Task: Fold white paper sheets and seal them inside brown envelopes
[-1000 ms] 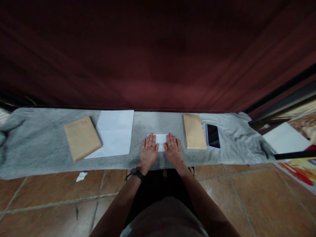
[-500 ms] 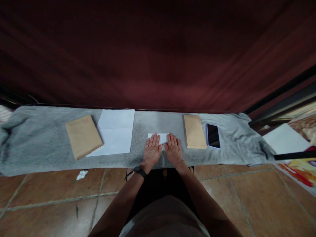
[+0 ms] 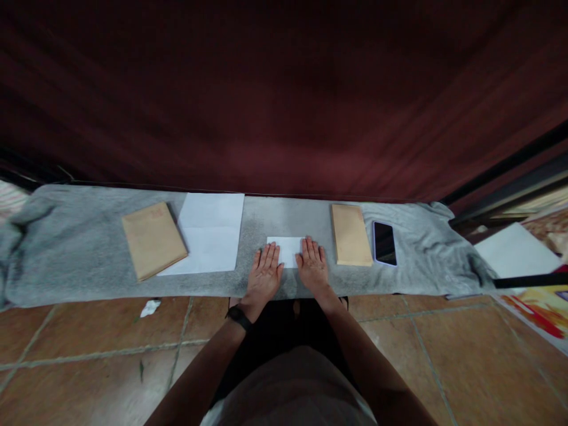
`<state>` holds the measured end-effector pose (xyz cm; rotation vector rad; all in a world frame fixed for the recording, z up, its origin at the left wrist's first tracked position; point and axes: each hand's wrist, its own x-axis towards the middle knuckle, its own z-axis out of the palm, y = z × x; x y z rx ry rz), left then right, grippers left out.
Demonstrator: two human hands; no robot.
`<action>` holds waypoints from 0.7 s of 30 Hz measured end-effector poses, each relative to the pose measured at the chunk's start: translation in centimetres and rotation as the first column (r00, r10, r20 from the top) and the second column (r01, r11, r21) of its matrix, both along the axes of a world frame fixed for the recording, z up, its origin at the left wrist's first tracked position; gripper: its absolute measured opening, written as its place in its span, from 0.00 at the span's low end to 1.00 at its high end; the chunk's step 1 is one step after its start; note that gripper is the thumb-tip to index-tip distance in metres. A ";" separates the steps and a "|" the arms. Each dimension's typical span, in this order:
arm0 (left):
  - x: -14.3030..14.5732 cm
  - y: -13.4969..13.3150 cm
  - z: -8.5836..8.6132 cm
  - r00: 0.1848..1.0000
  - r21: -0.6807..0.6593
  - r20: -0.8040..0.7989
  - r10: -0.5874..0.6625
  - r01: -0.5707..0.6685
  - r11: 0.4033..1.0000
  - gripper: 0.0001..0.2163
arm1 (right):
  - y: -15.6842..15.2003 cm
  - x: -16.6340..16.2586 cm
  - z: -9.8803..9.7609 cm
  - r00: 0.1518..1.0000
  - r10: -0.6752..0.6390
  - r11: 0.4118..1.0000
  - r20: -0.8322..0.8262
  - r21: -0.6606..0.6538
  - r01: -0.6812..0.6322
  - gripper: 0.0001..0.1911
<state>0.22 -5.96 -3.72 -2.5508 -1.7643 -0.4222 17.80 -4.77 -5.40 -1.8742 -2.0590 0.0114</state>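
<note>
A small folded white paper lies on a grey cloth spread over the floor. My left hand lies flat with fingers stretched out, covering the paper's left edge. My right hand also lies flat and open, pressing on the paper's right edge. Between the hands part of the paper shows. A black band is on my left wrist.
A brown envelope and a larger white sheet lie to the left. Another brown envelope and a dark phone lie to the right. A red curtain hangs behind; tiled floor in front.
My left hand slid left, away from the right hand, so more of the paper shows between them. The view shifted slightly.
</note>
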 end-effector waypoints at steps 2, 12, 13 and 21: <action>-0.1 -0.6 0.3 0.996 0.000 -0.009 -0.083 0.083 0.997 0.26 | -0.1 0.0 -0.1 1.000 0.004 1.000 -0.002 -0.001 -0.004 0.30; -0.2 -2.0 0.4 0.973 -0.039 -0.020 -0.229 0.228 0.973 0.26 | -0.5 0.0 0.7 0.999 0.032 0.999 -0.020 0.004 -0.032 0.28; -0.2 -1.9 0.3 0.974 -0.039 -0.023 -0.227 0.226 0.973 0.26 | -1.0 -0.1 0.8 0.998 0.059 0.998 -0.025 0.006 -0.059 0.28; -0.3 -2.0 0.0 0.970 -0.053 -0.036 -0.241 0.239 0.970 0.27 | -5.4 -1.1 0.5 0.968 0.249 0.968 -0.015 0.009 -0.249 0.30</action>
